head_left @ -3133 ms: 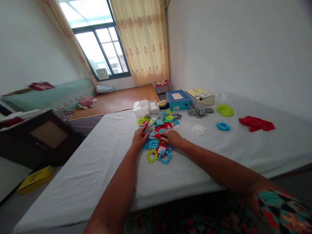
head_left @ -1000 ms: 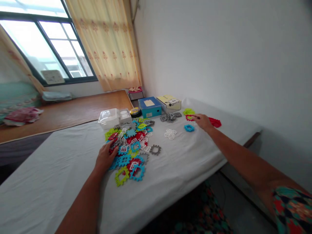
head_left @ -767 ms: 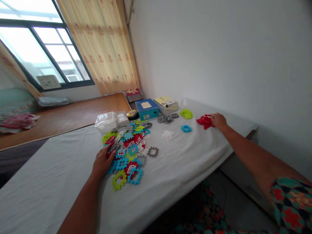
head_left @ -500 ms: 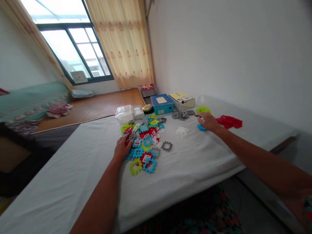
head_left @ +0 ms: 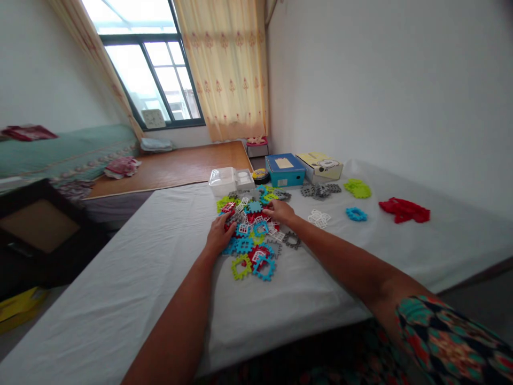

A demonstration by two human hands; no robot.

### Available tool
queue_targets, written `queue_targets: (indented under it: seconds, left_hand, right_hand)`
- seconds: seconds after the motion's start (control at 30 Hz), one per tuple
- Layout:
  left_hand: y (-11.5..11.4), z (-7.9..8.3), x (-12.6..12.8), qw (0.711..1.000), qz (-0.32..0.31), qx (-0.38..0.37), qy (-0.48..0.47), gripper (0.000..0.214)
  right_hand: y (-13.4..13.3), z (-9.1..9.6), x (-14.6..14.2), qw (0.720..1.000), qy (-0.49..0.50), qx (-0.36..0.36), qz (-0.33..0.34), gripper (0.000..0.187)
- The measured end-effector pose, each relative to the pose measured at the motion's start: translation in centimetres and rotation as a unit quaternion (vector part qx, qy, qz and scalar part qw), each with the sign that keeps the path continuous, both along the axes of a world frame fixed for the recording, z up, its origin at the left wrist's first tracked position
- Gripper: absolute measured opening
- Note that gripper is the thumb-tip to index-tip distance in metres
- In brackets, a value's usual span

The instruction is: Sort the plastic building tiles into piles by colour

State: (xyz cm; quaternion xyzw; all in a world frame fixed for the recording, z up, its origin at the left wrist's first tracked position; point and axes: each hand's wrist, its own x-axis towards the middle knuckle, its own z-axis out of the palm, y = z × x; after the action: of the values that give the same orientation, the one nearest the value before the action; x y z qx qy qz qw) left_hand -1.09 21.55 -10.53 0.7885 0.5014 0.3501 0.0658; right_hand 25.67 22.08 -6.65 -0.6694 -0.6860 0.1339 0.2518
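Observation:
A mixed pile of plastic interlocking building pieces (head_left: 244,245) in blue, red, lime, grey and white lies on the white cloth. At its left edge is my left hand (head_left: 219,235), with a red interlocking piece (head_left: 229,224) between thumb and fingers. From the right, my right hand (head_left: 282,212) reaches in, thumb and index finger apart, the tips at a red piece (head_left: 262,209) in the pile. Whether they touch it I cannot tell. Below my right wrist lies a grey square frame piece (head_left: 292,240). White window pieces (head_left: 274,231) lie on top of the pile.
To the right lie separate groups: grey pieces (head_left: 319,191), lime pieces (head_left: 358,188), blue pieces (head_left: 356,214), red pieces (head_left: 404,210) and white window pieces (head_left: 319,218). Behind stand a clear plastic box (head_left: 223,182), a blue box (head_left: 285,170) and a yellow box (head_left: 320,167).
My right hand has moved left from beside the blue group to the mixed pile. My left hand stays at the pile's left edge. The view has shifted slightly left.

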Motion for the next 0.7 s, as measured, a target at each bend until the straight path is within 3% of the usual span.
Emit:
queue_targets:
  seconds: [0.2,0.33,0.43,0.57,0.7]
  left_hand:
    - [-0.2,0.2,0.2,1.0,0.003,-0.007,-0.008,0.048]
    - [-0.3,0.3,0.2,1.0,-0.004,-0.01,-0.003,0.047]
    - [-0.3,0.4,0.1,1.0,-0.006,-0.011,0.002,0.048]
    - [-0.3,0.4,0.1,1.0,0.001,-0.016,0.006,0.049]
    - [-0.2,0.3,0.0,1.0,0.004,-0.014,0.008,0.05]
  right_hand:
    - [-1.2,0.2,1.0,0.973,0.192,-0.004,0.131,0.027]
    - [-3.1,0.8,2.8,0.969,0.175,0.016,0.173,0.028]
    - [-4.0,0.9,4.1,0.967,0.159,-0.013,0.198,0.036]
    - [-4.6,0.6,5.5,0.951,0.183,-0.055,0.244,0.033]
    - [-5.3,0.7,6.9,0.955,0.164,-0.011,0.248,0.033]
